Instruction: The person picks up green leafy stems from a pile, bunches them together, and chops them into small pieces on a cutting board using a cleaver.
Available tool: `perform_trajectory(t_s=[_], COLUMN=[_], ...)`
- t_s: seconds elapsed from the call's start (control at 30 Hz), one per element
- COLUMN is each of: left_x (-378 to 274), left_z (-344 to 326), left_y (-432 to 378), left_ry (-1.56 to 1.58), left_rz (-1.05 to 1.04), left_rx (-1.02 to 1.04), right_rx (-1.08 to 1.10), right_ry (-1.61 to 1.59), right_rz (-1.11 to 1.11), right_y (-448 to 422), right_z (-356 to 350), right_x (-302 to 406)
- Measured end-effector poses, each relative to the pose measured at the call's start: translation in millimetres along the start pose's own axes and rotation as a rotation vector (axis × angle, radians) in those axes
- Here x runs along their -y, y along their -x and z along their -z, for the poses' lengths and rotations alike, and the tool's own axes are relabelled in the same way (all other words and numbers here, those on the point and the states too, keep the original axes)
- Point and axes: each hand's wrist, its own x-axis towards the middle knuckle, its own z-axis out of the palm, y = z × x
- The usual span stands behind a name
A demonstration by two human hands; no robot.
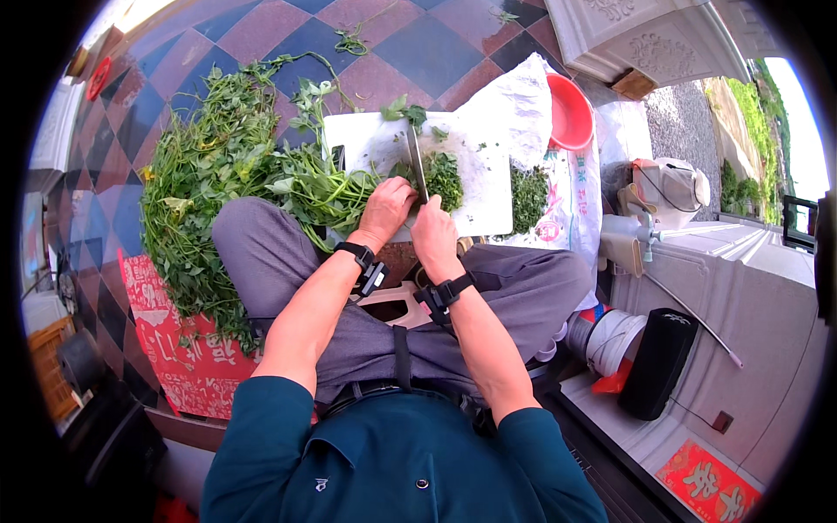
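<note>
On a white cutting board [484, 196] my right hand [434, 232] grips the handle of a knife [416, 160], its blade pointing away from me. Close at its left, my left hand [387, 204] presses on the end of a bunch of leafy green stems [330, 196] that reaches onto the board from the left. Chopped greens [443, 182] lie right of the blade, and a few loose leaves [394, 108] rest by the board's far edge. More chopped greens [529, 199] sit beyond the board's right edge, on a white woven sack [575, 189].
A large heap of leafy vines [203, 163] covers the tiled floor at left, partly over a red printed sheet [189, 366]. A red plastic basin [571, 112] stands at the far right of the board. A black cylindrical object [657, 363] and a white bucket [614, 340] are at right.
</note>
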Motion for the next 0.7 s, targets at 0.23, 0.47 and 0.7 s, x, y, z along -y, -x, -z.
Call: perform_trajectory(t_s=[0.23, 0.47, 0.7], left_x=[-8, 4, 2], left_z=[19, 18, 18], left_y=[-5, 0, 0], left_ry=[-0.140, -0.017, -0.022], left_rz=[-0.082, 0.003, 0.040], left_rx=[0.082, 0.032, 0.042], right_rx=[-0.038, 0.070, 0.085], right_ry=[-0.018, 0.208, 0.349], right_rz=[0.165, 0.281, 0.286], right_y=[-40, 12, 38], right_z=[1, 49, 55], right_x=[-11, -20, -11])
